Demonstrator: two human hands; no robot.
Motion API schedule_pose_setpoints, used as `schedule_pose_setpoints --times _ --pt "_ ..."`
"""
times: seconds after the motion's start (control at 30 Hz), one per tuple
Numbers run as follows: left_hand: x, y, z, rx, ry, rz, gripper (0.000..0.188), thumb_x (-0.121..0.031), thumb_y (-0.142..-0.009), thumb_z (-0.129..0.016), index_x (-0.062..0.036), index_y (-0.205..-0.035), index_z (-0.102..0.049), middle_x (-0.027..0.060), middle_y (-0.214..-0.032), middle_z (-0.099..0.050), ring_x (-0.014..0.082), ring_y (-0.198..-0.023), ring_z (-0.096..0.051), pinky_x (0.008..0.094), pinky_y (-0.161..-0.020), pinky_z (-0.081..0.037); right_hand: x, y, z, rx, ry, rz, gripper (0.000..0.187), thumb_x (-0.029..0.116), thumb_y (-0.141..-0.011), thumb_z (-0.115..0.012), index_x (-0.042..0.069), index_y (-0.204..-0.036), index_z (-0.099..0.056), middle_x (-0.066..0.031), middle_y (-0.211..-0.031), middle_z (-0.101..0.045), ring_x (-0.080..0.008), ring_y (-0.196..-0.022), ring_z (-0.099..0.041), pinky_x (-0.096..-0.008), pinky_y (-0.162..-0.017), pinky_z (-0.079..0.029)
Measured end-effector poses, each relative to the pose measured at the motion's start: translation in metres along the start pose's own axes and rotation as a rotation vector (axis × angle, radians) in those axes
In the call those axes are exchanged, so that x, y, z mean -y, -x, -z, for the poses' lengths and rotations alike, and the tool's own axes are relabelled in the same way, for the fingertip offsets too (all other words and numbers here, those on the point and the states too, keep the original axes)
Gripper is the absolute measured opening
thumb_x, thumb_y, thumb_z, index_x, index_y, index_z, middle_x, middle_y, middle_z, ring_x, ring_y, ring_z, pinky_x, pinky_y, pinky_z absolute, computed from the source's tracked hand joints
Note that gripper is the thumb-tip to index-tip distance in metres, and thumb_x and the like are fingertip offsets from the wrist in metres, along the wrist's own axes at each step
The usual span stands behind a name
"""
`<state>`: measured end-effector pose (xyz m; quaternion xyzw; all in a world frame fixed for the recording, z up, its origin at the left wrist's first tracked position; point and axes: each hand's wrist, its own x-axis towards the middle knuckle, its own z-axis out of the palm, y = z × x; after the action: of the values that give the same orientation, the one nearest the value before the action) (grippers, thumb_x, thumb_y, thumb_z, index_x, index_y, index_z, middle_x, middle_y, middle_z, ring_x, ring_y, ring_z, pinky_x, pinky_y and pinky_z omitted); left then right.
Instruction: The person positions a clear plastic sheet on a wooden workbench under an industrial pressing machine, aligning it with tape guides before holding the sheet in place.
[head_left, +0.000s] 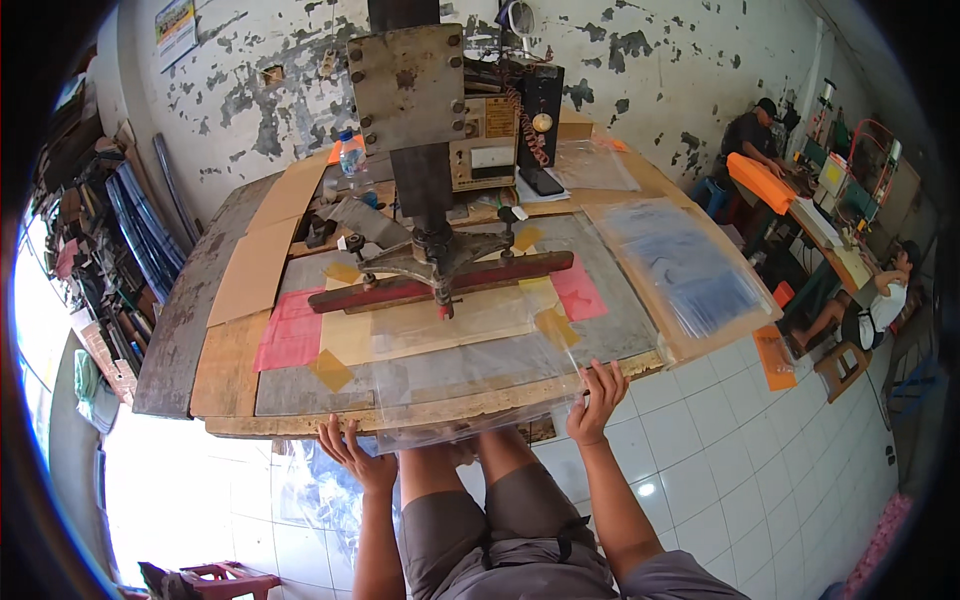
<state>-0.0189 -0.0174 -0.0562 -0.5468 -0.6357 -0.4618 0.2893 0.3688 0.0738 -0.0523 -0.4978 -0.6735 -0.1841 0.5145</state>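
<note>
A clear plastic sheet [470,385] lies over the near part of the press bed and droops past the table's front edge. My left hand [357,457] is at its near left corner, thumb side against the film, fingers up by the table edge. At the right edge, my right hand [597,402] pinches the film between thumb and fingers. Beyond the sheet stands a press with a long red-brown bar [440,283] hanging over a pale yellow base sheet [350,338]. Pink patches [290,328] and amber tape pieces [332,370] surround it.
A stack of clear plastic sheets [690,265] lies on the right of the table. Cardboard [250,260] covers the left side. A water bottle [351,155] and phone [541,182] are behind. Two people [757,135] sit at the far right near another bench.
</note>
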Motion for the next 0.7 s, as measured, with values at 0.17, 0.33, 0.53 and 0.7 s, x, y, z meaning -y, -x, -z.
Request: schedule_pose_setpoints --times 0.17,0.33,0.53,0.7 --pt "-0.003 -0.001 -0.01 -0.062 0.015 -0.015 0.068 -0.038 -0.086 -0.075 -0.0106 -0.141 -0.045 0.0223 -0.156 -0.04 0.0505 -0.149 -0.027 0.0697 -0.119 -0.02 0.0 -0.001 0.003 -0.022 -0.01 0.004 0.043 0.032 -0.106 -0.039 0.008 -0.136 -0.058 -0.0156 -0.146 -0.055 -0.0442 -0.147 -0.035 -0.0605 -0.124 -0.009" --pt "0.002 0.001 -0.008 -0.013 -0.001 -0.019 0.073 -0.038 -0.081 -0.08 -0.0118 -0.14 -0.045 0.0224 -0.156 -0.038 0.0504 -0.149 -0.027 0.0703 -0.119 -0.02 0.005 0.0 -0.003 -0.072 -0.029 -0.005 0.045 0.029 -0.105 -0.037 0.005 -0.138 -0.057 -0.017 -0.15 -0.05 -0.0461 -0.149 -0.03 -0.0628 -0.123 -0.011" --pt "0.004 0.002 -0.003 0.019 0.005 -0.017 0.075 -0.035 -0.08 -0.081 -0.0118 -0.14 -0.044 0.0218 -0.155 -0.039 0.0502 -0.149 -0.027 0.0702 -0.119 -0.021 0.007 0.0 -0.006 -0.095 -0.047 -0.007 0.046 0.028 -0.105 -0.036 0.003 -0.138 -0.056 -0.0188 -0.15 -0.049 -0.048 -0.149 -0.028 -0.0641 -0.122 -0.013" --pt "0.003 0.001 -0.006 -0.003 0.011 -0.017 0.074 -0.036 -0.081 -0.079 -0.0114 -0.141 -0.044 0.022 -0.155 -0.039 0.0508 -0.148 -0.027 0.0704 -0.118 -0.02 0.003 0.003 -0.007 -0.085 -0.032 0.005 0.047 0.028 -0.104 -0.036 0.003 -0.138 -0.056 -0.0195 -0.15 -0.048 -0.0479 -0.149 -0.029 -0.0644 -0.121 -0.014"
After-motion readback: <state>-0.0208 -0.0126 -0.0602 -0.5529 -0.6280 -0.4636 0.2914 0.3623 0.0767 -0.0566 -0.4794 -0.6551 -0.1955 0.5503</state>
